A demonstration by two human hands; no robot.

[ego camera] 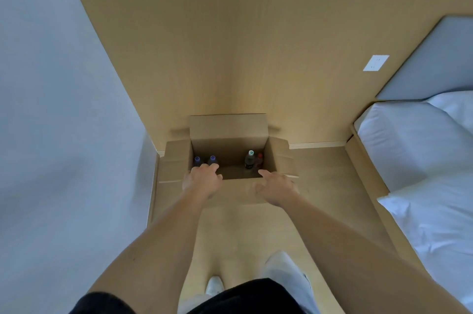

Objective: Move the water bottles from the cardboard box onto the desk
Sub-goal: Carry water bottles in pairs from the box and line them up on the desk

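An open cardboard box [227, 132] stands on the floor against a wooden wall panel, its flaps folded out. Inside, two bottles with purple caps [197, 160] [212, 159] stand at the left. A dark bottle with a white-green cap [250, 158] and a bottle with a red cap [260, 159] stand at the right. My left hand [202, 180] reaches over the box's near left edge, fingers loosely bent just in front of the purple-capped bottles, holding nothing. My right hand [276, 188] hovers over the near right edge, fingers relaxed, below the red-capped bottle. No desk is in view.
A bed with white bedding [422, 155] and a wooden frame runs along the right. A white wall [51, 108] closes the left side. A wall socket [375, 62] sits on the wooden panel. My feet [214, 285] stand on the wooden floor before the box.
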